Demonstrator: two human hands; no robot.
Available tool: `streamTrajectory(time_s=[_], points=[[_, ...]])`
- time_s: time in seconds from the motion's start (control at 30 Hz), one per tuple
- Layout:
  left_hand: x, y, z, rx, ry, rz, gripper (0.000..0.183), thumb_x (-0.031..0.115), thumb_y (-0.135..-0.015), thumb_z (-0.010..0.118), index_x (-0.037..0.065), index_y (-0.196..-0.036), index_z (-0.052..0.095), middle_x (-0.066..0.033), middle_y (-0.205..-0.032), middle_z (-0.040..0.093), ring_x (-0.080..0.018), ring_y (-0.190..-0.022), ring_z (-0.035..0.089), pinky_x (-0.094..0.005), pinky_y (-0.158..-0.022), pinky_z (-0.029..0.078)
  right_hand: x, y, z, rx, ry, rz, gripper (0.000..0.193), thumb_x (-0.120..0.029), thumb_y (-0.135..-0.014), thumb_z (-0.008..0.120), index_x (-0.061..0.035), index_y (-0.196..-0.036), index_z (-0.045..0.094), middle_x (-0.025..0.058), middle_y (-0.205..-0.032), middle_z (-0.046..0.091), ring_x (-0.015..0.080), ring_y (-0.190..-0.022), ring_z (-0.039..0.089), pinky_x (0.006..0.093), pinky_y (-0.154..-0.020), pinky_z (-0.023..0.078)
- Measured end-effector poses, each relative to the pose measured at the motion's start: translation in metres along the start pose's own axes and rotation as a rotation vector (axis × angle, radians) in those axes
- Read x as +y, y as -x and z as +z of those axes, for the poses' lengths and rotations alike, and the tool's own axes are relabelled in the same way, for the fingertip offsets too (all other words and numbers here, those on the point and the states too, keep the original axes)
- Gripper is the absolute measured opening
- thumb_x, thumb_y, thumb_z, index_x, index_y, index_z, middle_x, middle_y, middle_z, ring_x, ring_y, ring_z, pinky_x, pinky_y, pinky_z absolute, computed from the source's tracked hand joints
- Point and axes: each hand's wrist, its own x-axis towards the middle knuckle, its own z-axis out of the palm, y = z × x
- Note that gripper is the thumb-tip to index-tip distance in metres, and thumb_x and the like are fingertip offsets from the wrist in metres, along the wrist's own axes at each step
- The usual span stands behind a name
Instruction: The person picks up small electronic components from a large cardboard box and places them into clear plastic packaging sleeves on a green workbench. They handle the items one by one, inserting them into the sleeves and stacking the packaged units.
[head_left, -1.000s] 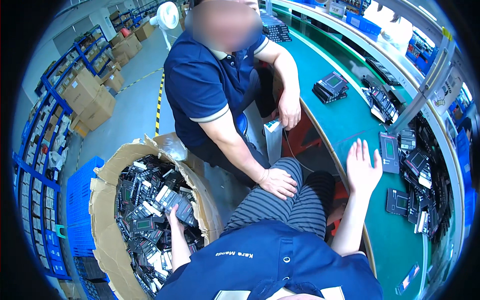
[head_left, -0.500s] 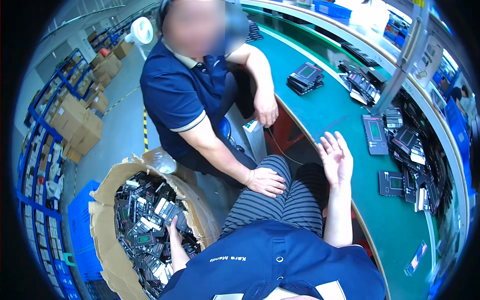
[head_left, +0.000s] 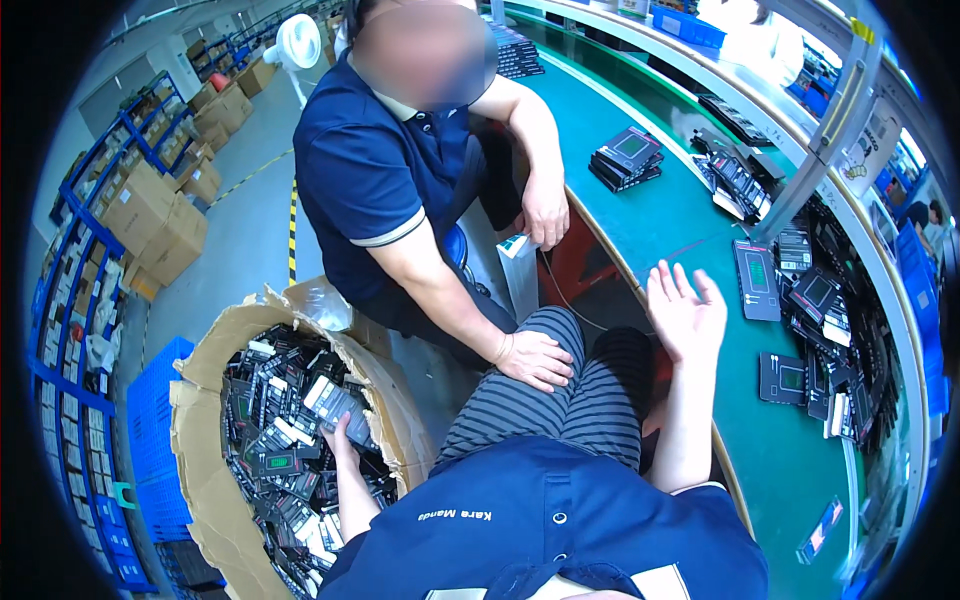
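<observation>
My left hand [head_left: 343, 438] reaches into a big torn cardboard box [head_left: 205, 470] at my left. Its fingers close on the edge of a grey-and-black flat carton [head_left: 337, 402], which lies tilted over many similar black cartons [head_left: 280, 462]. Raised beside the edge of the green bench, my right hand [head_left: 688, 312] has its palm up and fingers spread, with nothing in it. Nearest to it on the bench is a black flat carton [head_left: 756, 280] with a green panel.
A co-worker [head_left: 375, 190] sits ahead, one hand [head_left: 537, 360] resting on my striped leg. A small stack of cartons [head_left: 627, 158] lies on the green bench [head_left: 680, 215]; a heap [head_left: 835, 310] fills its right side. A metal post [head_left: 825, 140] rises there. Blue crates [head_left: 160, 440] stand left.
My right hand has shifted a little to the right, its palm still up. My left hand stays at the carton in the box. The whole view has shifted slightly.
</observation>
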Motion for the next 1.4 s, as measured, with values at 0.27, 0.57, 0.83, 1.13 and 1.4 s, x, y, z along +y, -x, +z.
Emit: streamTrajectory(time_s=[0.27, 0.57, 0.83, 1.13, 1.4], points=[[0.067, 0.011, 0.013, 0.313, 0.024, 0.296, 0.077, 0.015, -0.077, 0.08, 0.004, -0.139, 0.035, -0.0138, -0.131, 0.05, -0.027, -0.117, 0.053, -0.0431, -0.102, 0.043, -0.029, 0.022, 0.02, -0.625, -0.257, 0.004, 0.064, -0.029, -0.097, 0.054, 0.0011, -0.148, 0.03, 0.0158, -0.121, 0.059, 0.0271, -0.11, 0.058, 0.0462, -0.104, 0.045], [0.212, 0.078, 0.014, 0.586, 0.015, 0.666, 0.076, 0.017, -0.073, 0.086, 0.0, -0.131, 0.04, -0.016, -0.128, 0.05, -0.0258, -0.111, 0.056, -0.043, -0.095, 0.053, -0.022, 0.051, -0.055, -0.141, 0.096, 0.03, 0.057, -0.029, -0.095, 0.058, 0.0039, -0.139, 0.043, 0.0212, -0.134, 0.054, 0.0348, -0.122, 0.054, 0.0447, -0.108, 0.043], [0.298, 0.103, 0.097, 0.167, 0.523, 0.839, 0.061, 0.001, -0.08, 0.075, -0.001, -0.132, 0.043, -0.0154, -0.126, 0.057, -0.0234, -0.104, 0.062, -0.0379, -0.089, 0.056, -0.038, 0.079, -0.053, -0.578, -0.12, -0.034, 0.035, -0.033, -0.1, 0.047, -0.0035, -0.111, 0.062, 0.0078, -0.096, 0.059, 0.0228, -0.09, 0.053, 0.0403, -0.086, 0.046], [0.27, 0.212, 0.312, -1.312, 0.416, 0.948, 0.065, 0.012, -0.078, 0.071, -0.002, -0.137, 0.046, -0.0183, -0.132, 0.054, -0.0298, -0.119, 0.056, -0.0428, -0.1, 0.048, -0.06, 0.165, -0.082, -0.016, 0.725, -0.591, 0.014, -0.011, -0.099, 0.056, 0.0009, -0.103, 0.062, 0.0117, -0.1, 0.066, 0.0192, -0.093, 0.065, 0.0333, -0.088, 0.053], [0.238, 0.403, 0.489, -1.221, 0.092, 1.872, 0.105, 0.042, -0.044, 0.092, 0.009, -0.134, 0.047, -0.0253, -0.131, 0.044, -0.0443, -0.127, 0.035, -0.0576, -0.106, 0.027, -0.086, 0.226, -0.103, 0.016, 0.559, -0.911, 0.013, -0.009, -0.1, 0.05, -0.0003, -0.106, 0.057, 0.0135, -0.107, 0.062, 0.0221, -0.101, 0.062, 0.0372, -0.093, 0.05]])
